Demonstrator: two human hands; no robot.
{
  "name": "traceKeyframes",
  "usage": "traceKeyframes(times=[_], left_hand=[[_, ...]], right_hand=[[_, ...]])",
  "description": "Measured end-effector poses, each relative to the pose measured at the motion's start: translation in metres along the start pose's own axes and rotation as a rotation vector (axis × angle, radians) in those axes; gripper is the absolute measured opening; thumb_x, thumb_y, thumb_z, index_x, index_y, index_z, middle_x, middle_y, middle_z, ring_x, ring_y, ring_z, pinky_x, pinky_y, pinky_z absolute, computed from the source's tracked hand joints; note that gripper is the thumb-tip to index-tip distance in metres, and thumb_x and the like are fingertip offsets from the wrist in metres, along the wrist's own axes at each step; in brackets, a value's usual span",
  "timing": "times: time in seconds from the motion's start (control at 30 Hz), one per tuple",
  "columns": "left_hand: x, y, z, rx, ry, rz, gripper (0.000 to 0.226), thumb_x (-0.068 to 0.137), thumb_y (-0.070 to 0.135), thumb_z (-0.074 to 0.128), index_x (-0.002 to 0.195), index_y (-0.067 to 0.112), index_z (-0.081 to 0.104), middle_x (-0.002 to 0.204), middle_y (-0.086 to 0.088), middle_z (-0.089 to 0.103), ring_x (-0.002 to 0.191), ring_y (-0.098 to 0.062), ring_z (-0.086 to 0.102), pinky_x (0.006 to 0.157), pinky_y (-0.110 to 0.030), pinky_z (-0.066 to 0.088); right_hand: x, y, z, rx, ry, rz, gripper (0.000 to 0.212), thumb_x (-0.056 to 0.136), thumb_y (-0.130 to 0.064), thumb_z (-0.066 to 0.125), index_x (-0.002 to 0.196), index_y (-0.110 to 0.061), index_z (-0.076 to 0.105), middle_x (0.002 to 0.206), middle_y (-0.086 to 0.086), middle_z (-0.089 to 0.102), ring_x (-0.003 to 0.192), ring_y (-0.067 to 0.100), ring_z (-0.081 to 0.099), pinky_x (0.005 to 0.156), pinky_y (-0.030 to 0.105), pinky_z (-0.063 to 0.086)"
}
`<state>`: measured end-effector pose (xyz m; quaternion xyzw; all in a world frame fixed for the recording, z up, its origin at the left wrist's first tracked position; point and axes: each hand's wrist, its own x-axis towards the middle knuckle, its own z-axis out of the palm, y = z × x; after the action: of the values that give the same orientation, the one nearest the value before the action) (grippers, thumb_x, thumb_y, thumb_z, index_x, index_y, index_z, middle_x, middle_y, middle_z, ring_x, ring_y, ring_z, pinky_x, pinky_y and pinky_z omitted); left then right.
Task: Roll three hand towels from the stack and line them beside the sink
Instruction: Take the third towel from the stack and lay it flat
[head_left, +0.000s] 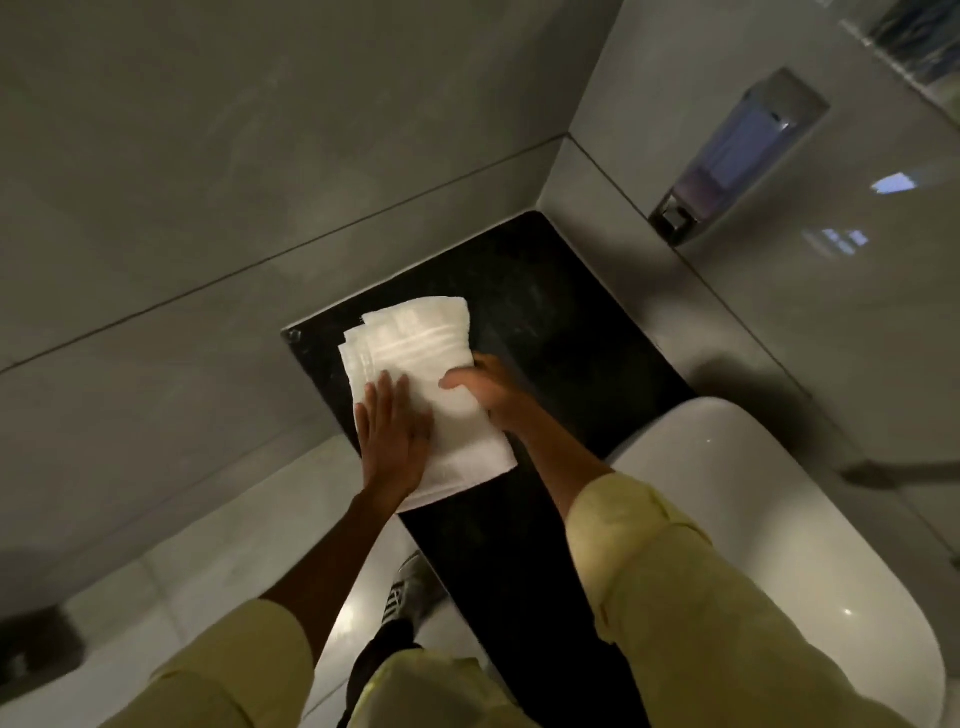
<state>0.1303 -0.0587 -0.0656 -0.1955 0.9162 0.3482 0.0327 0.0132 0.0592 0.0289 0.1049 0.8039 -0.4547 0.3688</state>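
Observation:
A stack of white hand towels (415, 343) lies on the black countertop (550, 322), left of the white sink (753, 519). The top towel extends toward me and overhangs the counter's near-left edge. My left hand (392, 439) lies flat on this towel, fingers spread, pressing it down. My right hand (480, 387) holds the towel's right edge, thumb on top and fingers curled under the fold. Both forearms wear pale yellow sleeves.
Grey tiled walls enclose the counter at the left and back. A chrome soap dispenser (737, 156) hangs on the back wall above the sink. Below the counter I see the glossy floor and a shoe (410, 587).

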Motion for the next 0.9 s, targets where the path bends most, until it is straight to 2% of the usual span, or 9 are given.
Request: traceKeyframes(times=[0.1,0.17,0.23,0.3,0.43,0.63,0.7,0.8,0.9], left_hand=[[-0.005,0.031,-0.026,-0.59,-0.004,-0.24,0.079,0.092,0.059,0.046,0.155,0.028,0.009,0.165,-0.001,0.008,0.15,-0.023,0.015,0.121,-0.044,0.016],[-0.011,0.062,-0.05,-0.765,-0.123,-0.383,0.073,0.094,0.055,0.05,0.153,0.026,0.02,0.159,-0.006,0.03,0.14,-0.027,0.037,0.115,-0.043,0.03],[-0.018,0.093,-0.075,-1.001,-0.361,-0.444,0.048,0.096,0.05,0.048,0.13,0.018,0.057,0.128,-0.009,0.066,0.109,-0.022,0.066,0.095,-0.037,0.053],[-0.034,0.125,-0.089,-1.134,-0.675,-0.443,0.038,0.092,0.045,0.049,0.101,0.016,0.072,0.093,-0.005,0.077,0.085,-0.018,0.073,0.074,-0.031,0.059],[-0.071,0.19,-0.077,-1.004,-1.093,-0.384,0.05,0.081,0.053,0.06,0.103,0.011,0.074,0.106,-0.013,0.072,0.101,-0.029,0.069,0.086,-0.041,0.052],[-0.17,0.303,-0.018,-0.718,-1.529,-0.287,0.065,0.048,0.066,0.082,0.08,0.01,0.08,0.08,-0.013,0.075,0.072,-0.03,0.071,0.075,-0.04,0.053],[-0.203,0.326,0.016,-0.657,-1.597,-0.24,0.061,0.054,0.057,0.085,0.089,0.008,0.074,0.084,-0.012,0.076,0.071,-0.027,0.072,0.067,-0.036,0.057],[-0.271,0.349,0.062,-0.562,-1.716,-0.21,0.039,0.066,0.038,0.079,0.095,0.012,0.077,0.103,-0.011,0.076,0.086,-0.024,0.074,0.074,-0.036,0.06],[-0.337,0.353,0.105,-0.331,-1.894,0.095,0.068,0.056,0.018,0.089,0.12,0.018,0.065,0.111,-0.005,0.074,0.104,-0.022,0.069,0.094,-0.04,0.054]], right_hand=[[-0.038,0.001,-0.02,0.269,-0.08,-0.023,0.064,0.07,-0.027,0.082,0.129,-0.023,0.059,0.126,0.005,0.062,0.111,0.025,0.06,0.099,0.049,0.049],[-0.073,0.01,-0.042,0.426,-0.056,-0.067,0.074,0.055,-0.03,0.087,0.124,-0.025,0.061,0.125,0.009,0.064,0.115,0.031,0.061,0.098,0.054,0.05],[-0.108,0.028,-0.072,0.568,0.057,-0.078,0.084,0.047,-0.028,0.087,0.125,-0.024,0.059,0.123,0.014,0.064,0.115,0.038,0.061,0.096,0.057,0.051],[-0.153,0.051,-0.105,0.708,0.126,-0.137,0.084,0.052,-0.024,0.084,0.131,-0.021,0.056,0.122,0.015,0.066,0.114,0.04,0.062,0.094,0.06,0.051],[-0.256,0.105,-0.154,0.983,0.25,-0.305,0.071,0.058,-0.009,0.072,0.128,-0.007,0.058,0.11,0.018,0.071,0.1,0.039,0.067,0.08,0.052,0.057],[-0.396,0.218,-0.174,1.278,0.663,-0.438,0.078,0.052,-0.009,0.083,0.127,-0.004,0.061,0.12,0.024,0.065,0.114,0.045,0.061,0.093,0.055,0.051],[-0.439,0.258,-0.166,1.365,0.784,-0.469,0.068,0.06,-0.007,0.075,0.126,-0.014,0.06,0.12,0.017,0.066,0.117,0.041,0.061,0.095,0.055,0.051],[-0.496,0.319,-0.146,1.466,1.029,-0.431,0.064,0.06,-0.008,0.074,0.121,-0.019,0.06,0.111,0.011,0.071,0.107,0.034,0.068,0.085,0.047,0.056],[-0.535,0.382,-0.121,1.566,1.212,-0.354,0.065,0.06,-0.008,0.074,0.122,-0.016,0.06,0.109,0.011,0.072,0.101,0.031,0.069,0.078,0.043,0.057]])
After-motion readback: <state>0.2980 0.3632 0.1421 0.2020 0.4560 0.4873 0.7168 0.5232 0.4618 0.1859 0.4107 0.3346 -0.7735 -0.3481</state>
